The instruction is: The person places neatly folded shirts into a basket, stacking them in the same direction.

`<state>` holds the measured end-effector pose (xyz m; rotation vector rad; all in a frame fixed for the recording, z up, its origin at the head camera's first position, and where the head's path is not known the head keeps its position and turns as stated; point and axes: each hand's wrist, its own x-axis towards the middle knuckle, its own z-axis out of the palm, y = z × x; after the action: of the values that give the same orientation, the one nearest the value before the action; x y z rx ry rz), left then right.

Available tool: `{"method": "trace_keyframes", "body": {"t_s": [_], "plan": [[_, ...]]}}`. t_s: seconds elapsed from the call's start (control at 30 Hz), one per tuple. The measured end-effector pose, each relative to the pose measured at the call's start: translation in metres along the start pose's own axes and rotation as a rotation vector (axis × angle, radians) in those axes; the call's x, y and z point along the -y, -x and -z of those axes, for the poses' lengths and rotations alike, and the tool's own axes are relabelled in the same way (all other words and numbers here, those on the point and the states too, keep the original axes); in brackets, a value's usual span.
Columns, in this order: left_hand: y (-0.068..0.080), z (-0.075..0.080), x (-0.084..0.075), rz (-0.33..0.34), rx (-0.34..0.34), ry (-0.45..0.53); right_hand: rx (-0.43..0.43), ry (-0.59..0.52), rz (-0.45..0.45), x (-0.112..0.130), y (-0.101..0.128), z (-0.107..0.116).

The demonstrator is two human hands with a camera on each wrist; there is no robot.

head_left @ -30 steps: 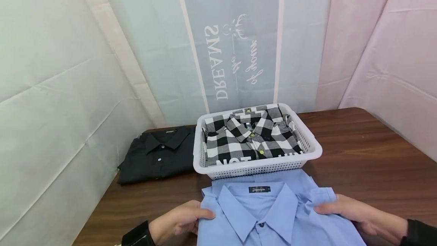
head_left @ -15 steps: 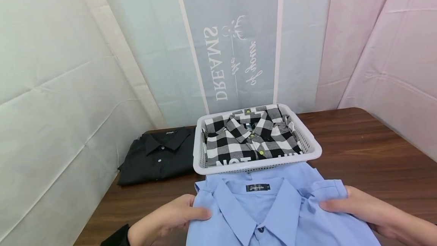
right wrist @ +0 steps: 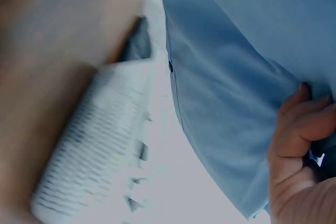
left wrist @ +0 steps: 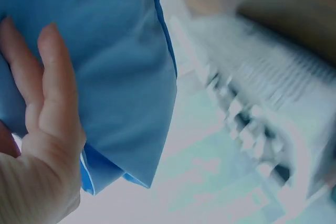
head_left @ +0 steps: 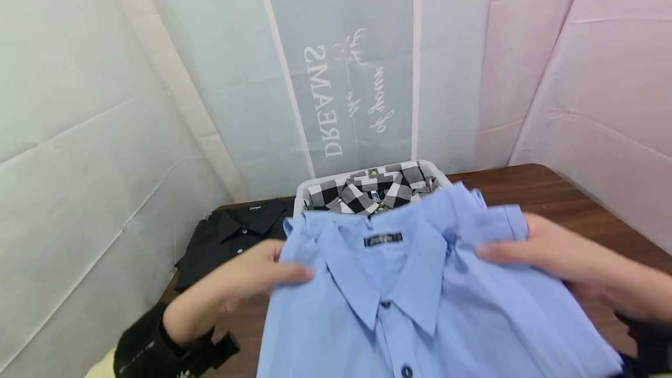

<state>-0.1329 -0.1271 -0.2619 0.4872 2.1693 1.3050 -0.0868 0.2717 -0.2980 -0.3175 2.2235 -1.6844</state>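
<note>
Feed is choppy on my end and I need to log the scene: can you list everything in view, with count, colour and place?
blue shirt: one, light blue, folded with collar up, held above the table in front of the basket, covering the basket's near part.
checked shirt: one, black and white, folded inside the basket.
basket: one, white slotted plastic, at the back middle of the table.
black shirt: one, black, folded, on the table left of the basket.
table: one, dark brown wood.
backdrop sheets: pale green, grey-blue and pink, behind the table; the middle one bears mirrored white lettering.
left hand: grips the blue shirt's left edge, thumb on top.
right hand: grips the blue shirt's right edge.
sleeve: black, on the left wrist.
</note>
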Motion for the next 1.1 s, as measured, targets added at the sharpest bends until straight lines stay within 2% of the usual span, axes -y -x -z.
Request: {"method": "trace_keyframes", "body": {"t_s": [0.13,0.23,0.37,0.5,0.67,0.77,0.87,0.97,1.1], "plan": [[-0.027,0.023,-0.021,-0.023,-0.143,-0.043,-0.190,0.230,0.008,0.045,-0.035,0.013],[-0.057,0.041,-0.026,0.000,-0.276,-0.083,-0.291,0.284,0.003,0.067,-0.072,0.024],[-0.096,0.064,-0.023,0.071,-0.401,-0.146,-0.306,0.230,-0.013,0.075,-0.124,0.038],[-0.130,0.080,-0.011,0.156,-0.466,-0.147,-0.291,0.289,-0.032,0.071,-0.169,0.050],[-0.162,0.088,0.019,0.278,-0.445,-0.167,-0.223,0.376,-0.124,0.041,-0.202,0.064],[-0.171,0.085,0.038,0.345,-0.407,-0.202,-0.143,0.470,-0.190,0.016,-0.213,0.069],[-0.175,0.083,0.052,0.383,-0.398,-0.223,-0.080,0.566,-0.251,-0.004,-0.220,0.072],[-0.176,0.082,0.062,0.383,-0.385,-0.215,-0.045,0.636,-0.288,-0.015,-0.223,0.075],[-0.173,0.085,0.067,0.323,-0.322,-0.158,-0.033,0.663,-0.295,-0.017,-0.219,0.077]]}}
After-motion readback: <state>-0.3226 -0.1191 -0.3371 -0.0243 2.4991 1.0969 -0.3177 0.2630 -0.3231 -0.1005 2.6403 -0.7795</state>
